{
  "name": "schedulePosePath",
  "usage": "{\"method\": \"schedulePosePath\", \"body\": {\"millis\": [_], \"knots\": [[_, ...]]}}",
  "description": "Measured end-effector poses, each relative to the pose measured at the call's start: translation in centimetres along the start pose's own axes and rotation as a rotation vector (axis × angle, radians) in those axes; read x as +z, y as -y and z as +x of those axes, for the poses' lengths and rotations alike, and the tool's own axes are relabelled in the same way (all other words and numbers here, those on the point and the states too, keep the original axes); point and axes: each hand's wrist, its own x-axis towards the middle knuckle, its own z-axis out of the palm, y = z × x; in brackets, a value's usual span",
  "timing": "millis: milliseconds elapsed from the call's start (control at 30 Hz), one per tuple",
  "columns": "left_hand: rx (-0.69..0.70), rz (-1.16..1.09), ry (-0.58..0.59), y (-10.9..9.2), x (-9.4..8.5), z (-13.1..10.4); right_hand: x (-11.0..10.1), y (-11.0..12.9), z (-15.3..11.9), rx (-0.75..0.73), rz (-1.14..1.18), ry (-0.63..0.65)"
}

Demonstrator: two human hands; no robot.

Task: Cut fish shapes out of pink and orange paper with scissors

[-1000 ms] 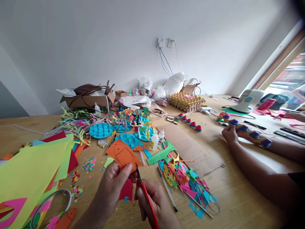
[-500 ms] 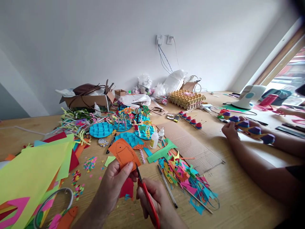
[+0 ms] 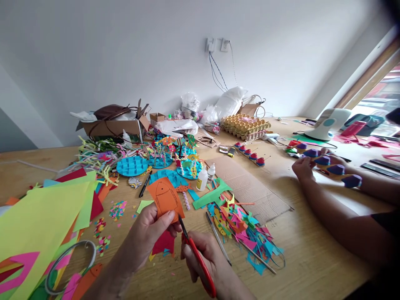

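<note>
Between the thumb and fingers of my left hand (image 3: 158, 227) is a piece of orange paper (image 3: 166, 193) with a fish outline drawn on it in black. My right hand (image 3: 206, 258) is closed round the red handles of a pair of scissors (image 3: 197, 260). The dark blades reach the lower right edge of the orange paper, close to my left fingertips. Beneath my hands a dark red paper piece (image 3: 163, 243) lies on the table. A black marker (image 3: 145, 184) and a green paper scrap (image 3: 144, 206) lie just beyond my left hand.
Coloured sheets (image 3: 46, 221) and a tape roll (image 3: 90, 254) lie at left. Paper scraps (image 3: 246, 233), a pen (image 3: 218, 237) and cardboard (image 3: 250, 191) are at right. Glue bottles (image 3: 202, 179) stand near blue discs (image 3: 133, 166). A co-worker's hands hold a painted egg-carton strip (image 3: 336, 169).
The orange paper has turned a little more upright in my left hand. My right hand and the scissors have shifted slightly right and down. The co-worker's strip has moved slightly.
</note>
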Motion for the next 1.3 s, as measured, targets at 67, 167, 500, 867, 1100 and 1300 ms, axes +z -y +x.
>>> {"method": "schedulePosePath", "body": {"millis": [67, 167, 500, 867, 1100, 1300], "knots": [[-0.001, 0.004, 0.001, 0.0, 0.1, 0.0, 0.0, -0.4, -0.1, 0.003, 0.004, -0.001], [-0.008, -0.001, 0.002, 0.0, 0.2, 0.0, -0.1, -1.0, -0.1, 0.002, 0.002, -0.023], [-0.023, -0.027, 0.011, 0.2, 0.2, -0.2, -0.2, -1.3, -0.1, -0.041, -0.045, -0.036], [-0.061, 0.082, 0.090, 0.2, -0.9, 0.2, -0.8, -1.1, -0.2, -0.007, -0.146, 0.003], [-0.038, 0.128, 0.154, 0.2, -1.6, 0.4, -1.0, -0.4, -0.2, -0.026, -0.244, -0.001], [-0.037, 0.185, 0.200, 0.1, -1.7, 0.4, -0.9, -0.3, -0.2, -0.035, -0.259, 0.000]]}}
